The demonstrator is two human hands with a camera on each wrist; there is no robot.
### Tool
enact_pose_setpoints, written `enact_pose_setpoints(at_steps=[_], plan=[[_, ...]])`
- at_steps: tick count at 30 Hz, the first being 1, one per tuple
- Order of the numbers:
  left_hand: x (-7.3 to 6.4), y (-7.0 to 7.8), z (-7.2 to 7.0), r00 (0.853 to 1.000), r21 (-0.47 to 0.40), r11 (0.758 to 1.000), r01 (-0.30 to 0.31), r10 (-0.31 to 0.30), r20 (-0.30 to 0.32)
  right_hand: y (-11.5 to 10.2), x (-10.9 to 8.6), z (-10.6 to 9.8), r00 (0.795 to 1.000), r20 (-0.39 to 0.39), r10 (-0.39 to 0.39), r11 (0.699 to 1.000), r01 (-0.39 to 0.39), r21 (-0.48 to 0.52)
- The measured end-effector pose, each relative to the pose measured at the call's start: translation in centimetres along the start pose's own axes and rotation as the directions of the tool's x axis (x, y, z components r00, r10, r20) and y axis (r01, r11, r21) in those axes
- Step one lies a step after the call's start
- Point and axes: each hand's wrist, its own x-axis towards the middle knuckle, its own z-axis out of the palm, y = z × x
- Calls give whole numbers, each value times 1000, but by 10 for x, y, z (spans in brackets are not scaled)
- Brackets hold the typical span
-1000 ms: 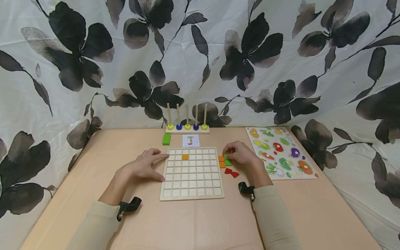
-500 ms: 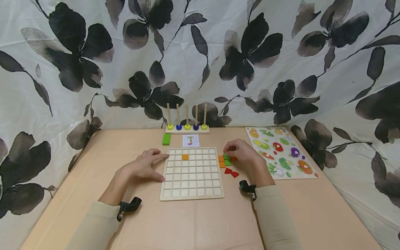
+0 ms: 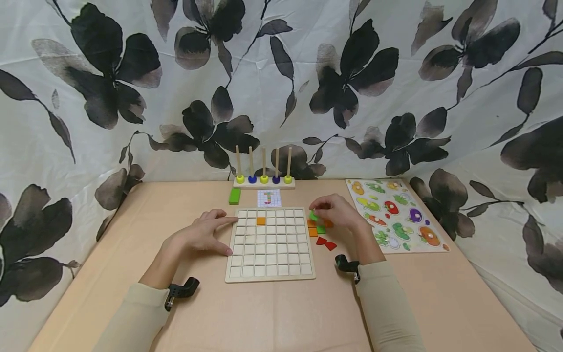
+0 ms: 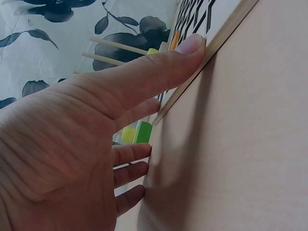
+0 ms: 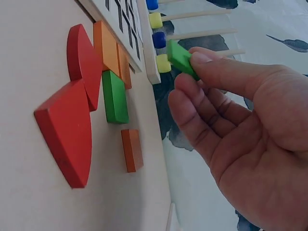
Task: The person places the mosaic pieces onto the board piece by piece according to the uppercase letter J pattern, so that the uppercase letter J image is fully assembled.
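Two beige sleeves (image 3: 134, 313) lead to a black device (image 3: 181, 292) strapped on each wrist. Beyond them, a square wooden board (image 3: 271, 252) with a grid of pale cells lies flat on the light wood-toned table (image 3: 274, 313). The left hand (image 3: 200, 233) is spread, its thumb and index finger touching the board's left edge. To the board's right, two flat red pieces with curved edges (image 5: 62, 137) appear to touch each other. Just past these are two orange rectangular tiles (image 3: 313, 231), a green rectangular tile (image 5: 115, 97) against them, and a lone orange block (image 5: 131, 150). Above this group, the right hand (image 3: 338, 215) pinches a small green flat tile (image 5: 181, 58) between thumb and fingers, off the table. An orange square tile (image 3: 261, 221) sits in the board's second row from the far edge, third cell from the left. Farther off are a sheet printed with fruit and vegetables (image 3: 398, 215), a green rectangular block (image 3: 234, 196), a small grid card (image 3: 269, 198) and a five-peg stand with yellow and blue rings (image 3: 264, 182).
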Motion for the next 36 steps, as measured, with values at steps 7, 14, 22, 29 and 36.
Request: enact_pose_setpoints(at_steps=[7,14,22,29,36], plan=[[1,-1,0,1000,-1,1000,-10,10,1,-8,2,5,998,-37,-59,997,61,48],[2,1,-1,1000,2,1000,0,0,4,-17,9,16,988,-95,-119,978,133,158],[-1,0,0,1000,5,1000,-2,2,-3,-24,14,31,983,-130,-133,965,158,207],[-1,0,0,1000,3,1000,-5,5,-2,-33,20,46,978,-164,-131,950,171,263],[-1,-1,0,1000,-1,1000,-1,1,0,-44,26,61,981,-162,-109,936,156,315]])
